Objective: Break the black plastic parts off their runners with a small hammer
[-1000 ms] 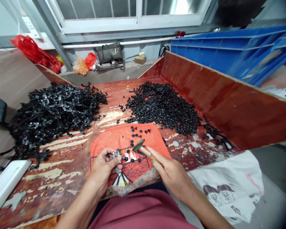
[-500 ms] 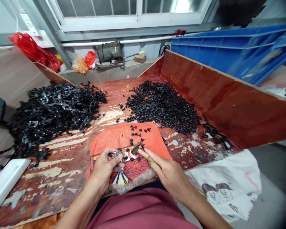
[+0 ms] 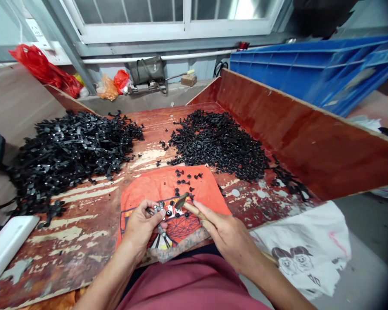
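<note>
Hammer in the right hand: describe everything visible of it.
The hammer has a dark greenish head and a pale handle that looks wooden. The right hand holds it aslant, fingers around the handle, whose end shows beyond the wrist. The head is over the orange cloth; whether they touch is unclear.

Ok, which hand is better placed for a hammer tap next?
Right, I'd judge: the right hand grips the hammer, its head near the small part that the left hand pinches.
</note>
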Demonstrator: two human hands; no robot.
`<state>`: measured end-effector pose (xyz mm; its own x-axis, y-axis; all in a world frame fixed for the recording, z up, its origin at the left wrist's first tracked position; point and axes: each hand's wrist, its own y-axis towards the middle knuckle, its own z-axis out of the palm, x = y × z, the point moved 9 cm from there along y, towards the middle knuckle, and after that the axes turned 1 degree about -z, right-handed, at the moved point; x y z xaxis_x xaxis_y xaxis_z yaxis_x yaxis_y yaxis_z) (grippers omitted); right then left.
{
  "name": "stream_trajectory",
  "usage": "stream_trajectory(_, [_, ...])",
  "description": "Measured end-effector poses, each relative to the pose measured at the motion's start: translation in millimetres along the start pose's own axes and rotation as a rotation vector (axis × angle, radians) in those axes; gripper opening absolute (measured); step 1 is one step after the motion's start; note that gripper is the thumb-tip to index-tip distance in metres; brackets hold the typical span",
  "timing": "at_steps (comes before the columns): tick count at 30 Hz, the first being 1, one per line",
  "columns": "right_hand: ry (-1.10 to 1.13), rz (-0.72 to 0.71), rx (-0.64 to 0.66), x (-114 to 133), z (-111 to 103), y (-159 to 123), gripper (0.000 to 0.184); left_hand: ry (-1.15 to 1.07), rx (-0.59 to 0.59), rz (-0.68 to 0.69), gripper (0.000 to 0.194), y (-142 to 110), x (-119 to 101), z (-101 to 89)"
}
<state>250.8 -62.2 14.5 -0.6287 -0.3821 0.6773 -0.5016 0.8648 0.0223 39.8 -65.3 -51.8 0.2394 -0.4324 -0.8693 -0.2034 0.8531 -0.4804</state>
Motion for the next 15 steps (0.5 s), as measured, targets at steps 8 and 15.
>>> stream_trajectory(8, [0.026,0.001,-0.031,5,-8,2,0.053,0.01,0.028,0.012,0.051,2,1,0.3])
stream_trajectory(15, [-0.073,-0.054,-0.05,16,-3,-1,0.049,0.026,0.002,0.029,0.048,3,2,-2.2])
